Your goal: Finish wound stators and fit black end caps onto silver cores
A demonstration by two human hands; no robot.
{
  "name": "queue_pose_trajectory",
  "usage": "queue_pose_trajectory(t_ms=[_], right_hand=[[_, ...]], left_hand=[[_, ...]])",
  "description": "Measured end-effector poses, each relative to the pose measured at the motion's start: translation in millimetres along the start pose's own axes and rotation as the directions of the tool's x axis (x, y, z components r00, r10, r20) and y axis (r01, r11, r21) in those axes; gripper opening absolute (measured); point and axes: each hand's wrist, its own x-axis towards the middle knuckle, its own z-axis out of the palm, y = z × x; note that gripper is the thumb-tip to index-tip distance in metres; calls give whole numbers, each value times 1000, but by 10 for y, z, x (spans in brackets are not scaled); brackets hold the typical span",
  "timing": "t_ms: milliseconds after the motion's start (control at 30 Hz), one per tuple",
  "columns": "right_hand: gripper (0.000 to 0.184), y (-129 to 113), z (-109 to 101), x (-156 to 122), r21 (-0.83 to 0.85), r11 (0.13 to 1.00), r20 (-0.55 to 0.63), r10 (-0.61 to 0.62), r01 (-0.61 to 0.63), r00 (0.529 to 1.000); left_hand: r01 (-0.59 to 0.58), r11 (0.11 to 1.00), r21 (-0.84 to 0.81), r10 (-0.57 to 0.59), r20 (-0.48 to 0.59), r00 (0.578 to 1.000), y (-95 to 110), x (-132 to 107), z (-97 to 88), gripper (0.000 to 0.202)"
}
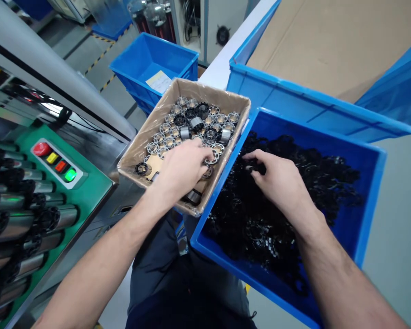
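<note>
My left hand [185,167] reaches into a lined cardboard box [133,160], fingers curled against a ring-shaped metal part [210,155] near the box's right side. Many such slotted metal rings stand in it, and a few carry black end pieces [196,123]. To the right, my right hand [277,176] dips into a blue plastic bin [370,205] full of small glossy black plastic parts [260,228]. Thumb and index finger are bent towards each other around a black piece, which blends into the dark pile. The fingertips' exact hold is hard to see.
At left, a green machine table [89,201] bears rows of metal cylinders [17,219] and a button panel [58,163]. A grey post [55,68] slants behind it. Another blue bin [150,59] sits behind the box; a larger bin [277,91] with cardboard is at upper right.
</note>
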Motion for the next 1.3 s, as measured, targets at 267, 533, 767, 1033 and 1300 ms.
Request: queue_pose_trajectory(t_ms=[267, 533, 767, 1033, 1300], right_hand=[[32, 43, 41, -9, 323, 942, -104, -61, 92, 993], [22, -150, -27, -96, 677, 726, -239, 65, 118, 969], [23, -546, 0, -354, 656, 679, -398, -59, 330, 915], [19, -622, 11, -423, 625, 679, -350, -198, 386, 916], [41, -585, 78, -401, 740, 594, -301, -127, 316, 945]], left_hand=[[138, -2, -990, -161, 137, 977, -69, -194, 247, 35], [81, -59, -995, -184, 90, 979, 78, -240, 500, 54], [-28, 196, -980, -33, -35, 999, 66, -422, 572, 52], [-72, 206, -976, -19, -77, 997, 61, -446, 546, 51], [-65, 173, -983, 68, -54, 996, 63, -461, 572, 60]])
